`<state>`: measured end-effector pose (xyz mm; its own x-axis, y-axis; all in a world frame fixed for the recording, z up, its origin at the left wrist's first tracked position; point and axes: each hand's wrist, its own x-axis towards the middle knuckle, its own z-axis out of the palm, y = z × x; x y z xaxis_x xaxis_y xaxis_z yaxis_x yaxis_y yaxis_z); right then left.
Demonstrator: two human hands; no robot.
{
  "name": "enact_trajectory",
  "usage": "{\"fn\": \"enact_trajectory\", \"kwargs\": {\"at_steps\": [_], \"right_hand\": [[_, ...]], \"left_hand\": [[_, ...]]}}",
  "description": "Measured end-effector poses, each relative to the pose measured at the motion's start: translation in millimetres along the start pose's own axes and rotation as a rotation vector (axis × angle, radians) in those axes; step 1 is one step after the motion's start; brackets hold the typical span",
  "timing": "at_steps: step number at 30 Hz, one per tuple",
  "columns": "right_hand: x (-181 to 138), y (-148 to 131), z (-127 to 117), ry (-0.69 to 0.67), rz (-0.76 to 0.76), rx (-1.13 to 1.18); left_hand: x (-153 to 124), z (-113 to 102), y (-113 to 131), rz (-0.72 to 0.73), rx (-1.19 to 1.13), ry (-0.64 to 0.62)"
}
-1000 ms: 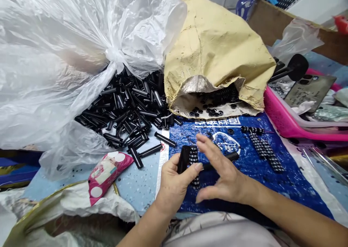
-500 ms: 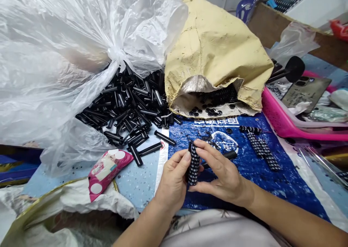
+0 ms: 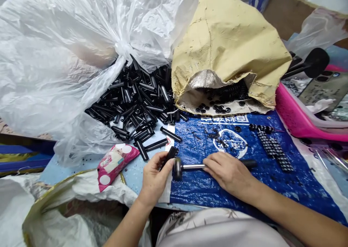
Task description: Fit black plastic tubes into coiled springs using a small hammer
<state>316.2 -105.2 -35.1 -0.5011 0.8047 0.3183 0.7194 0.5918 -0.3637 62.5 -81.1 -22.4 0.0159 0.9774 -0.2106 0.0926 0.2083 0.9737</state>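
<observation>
Looking at the hands first: the left hand is pinched around a short black plastic tube, thumb and fingers closed on its lower end so the top pokes up and away toward the pile. The right hand lies flat-ish over the shaft of a small metal hammer with a black grip; fingers are curled loosely over it, and I can't tell if it's actually gripped or just resting there.

What's different from half a second back: both hands were up together working a studded black sleeve between the fingertips, and the hammer lay untouched behind them. Now the hands have split apart, the studded piece is no longer visible in them, and the right one has dropped onto the hammer. I'd guess the fitting-by-hand bit is over and tapping is next, but that's a guess.

The tube itself is plain, glossy, open-ended, same as the heap of black tubes spilling from the clear plastic bag. It sits just left of the hammer head, over the edge of the blue woven tarp. A few studded black sleeves lie further right, near the pink plastic basket, below the torn tan paper sack.
</observation>
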Motion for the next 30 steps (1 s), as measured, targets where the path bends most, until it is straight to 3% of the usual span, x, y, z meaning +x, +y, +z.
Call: {"fn": "enact_trajectory", "kwargs": {"at_steps": [3,6,10,12,15,19,24,28,30], "right_hand": [[1.8,-3.1,-9.9,0.113,0.03,0.064],[6.8,-7.5,-15.4,0.227,0.033,0.174],[10.9,-10.4,-9.1,0.105,-0.003,0.065],[13.5,-13.0,-7.5,0.045,-0.01,-0.022],[19.5,-21.3,-12.8,0.122,-0.08,0.101],[21.1,-33.6,-16.2,0.246,-0.206,0.265],[12.4,-37.4,-3.9,-0.014,-0.199,0.064],[10.2,-28.0,-3.5,0.146,-0.172,0.183],[9.2,-19.8,-4.3,0.195,-0.096,0.105]], "left_hand": [[4.4,-16.0,-4.0,0.057,0.355,-0.063],[9.8,-20.9,-3.4,0.045,0.57,-0.21],[18.1,-20.2,0.8,-0.13,0.504,-0.371],[23.3,-20.4,2.8,-0.148,0.483,-0.4],[33.2,-21.4,4.2,-0.091,0.55,-0.441],[45.8,-21.9,4.2,-0.152,0.557,-0.522],[50.6,-22.1,9.4,-0.246,0.484,-0.596],[48.8,-18.3,12.3,-0.194,0.548,-0.574],[46.4,-13.0,12.4,-0.173,0.568,-0.563]]}}
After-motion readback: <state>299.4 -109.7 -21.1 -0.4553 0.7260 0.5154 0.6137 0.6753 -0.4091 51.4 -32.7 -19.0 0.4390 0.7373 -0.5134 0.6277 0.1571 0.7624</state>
